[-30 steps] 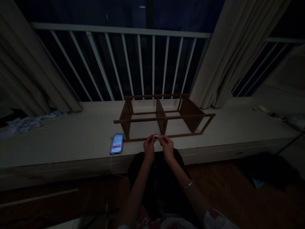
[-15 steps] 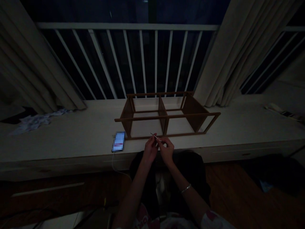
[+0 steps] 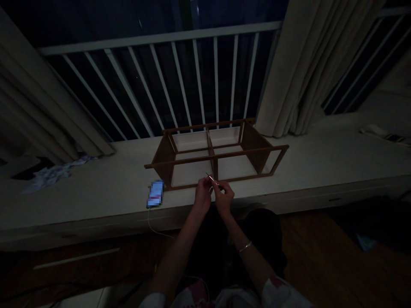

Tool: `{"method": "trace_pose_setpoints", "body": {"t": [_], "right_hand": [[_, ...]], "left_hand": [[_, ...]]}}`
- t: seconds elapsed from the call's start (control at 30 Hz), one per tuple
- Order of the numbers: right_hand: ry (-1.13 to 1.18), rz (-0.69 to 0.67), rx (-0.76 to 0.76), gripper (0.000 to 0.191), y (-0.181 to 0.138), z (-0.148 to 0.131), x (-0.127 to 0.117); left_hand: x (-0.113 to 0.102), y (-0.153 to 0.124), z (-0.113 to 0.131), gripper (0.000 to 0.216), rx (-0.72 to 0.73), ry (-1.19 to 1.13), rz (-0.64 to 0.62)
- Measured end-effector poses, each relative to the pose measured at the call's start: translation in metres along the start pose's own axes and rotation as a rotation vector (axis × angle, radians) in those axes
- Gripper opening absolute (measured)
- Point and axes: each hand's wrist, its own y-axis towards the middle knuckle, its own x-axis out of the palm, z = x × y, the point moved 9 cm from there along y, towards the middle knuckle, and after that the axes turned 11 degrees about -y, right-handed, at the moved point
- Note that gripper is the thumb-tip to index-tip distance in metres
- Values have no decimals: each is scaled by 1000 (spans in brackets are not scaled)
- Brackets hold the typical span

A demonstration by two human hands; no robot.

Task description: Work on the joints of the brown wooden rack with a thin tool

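My left hand [image 3: 203, 196] and my right hand [image 3: 224, 197] are close together over the front edge of a pale window ledge [image 3: 96, 188]. Both pinch a thin, shiny metal piece [image 3: 211, 179] whose tip points up and to the left; the scene is too dark to name it. Just beyond the hands lies a brown wooden frame [image 3: 215, 152] with two open compartments, resting on the ledge. A bracelet circles my right wrist.
A lit phone [image 3: 156, 193] with a cable lies on the ledge left of my hands. White railing bars [image 3: 192, 77] and curtains [image 3: 298, 68] stand behind. Crumpled cloth [image 3: 54, 173] lies far left, small items [image 3: 382, 133] far right. Wooden floor is below.
The hands have drawn closer together and the thin piece has tilted from level to slanting up-left. The view has shifted slightly, tilting the scene.
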Motion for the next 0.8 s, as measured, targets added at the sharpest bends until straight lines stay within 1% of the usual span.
{"method": "trace_pose_setpoints", "body": {"t": [0.07,0.17,0.33,0.43,0.63,0.8], "right_hand": [[-3,22,0,21,7,2,0],[-20,38,3,21,18,5,2],[-41,58,-3,20,41,10,7],[-45,83,-13,21,52,13,11],[-67,137,-22,20,67,20,17],[-72,135,-78,16,75,17,21]], "left_hand": [[7,7,0,25,28,20,26],[19,19,-1,26,47,68,24],[35,43,-2,28,35,151,-42],[42,57,-4,30,37,162,-89],[49,75,-7,31,33,121,-96],[49,83,-5,33,47,112,-69]]}}
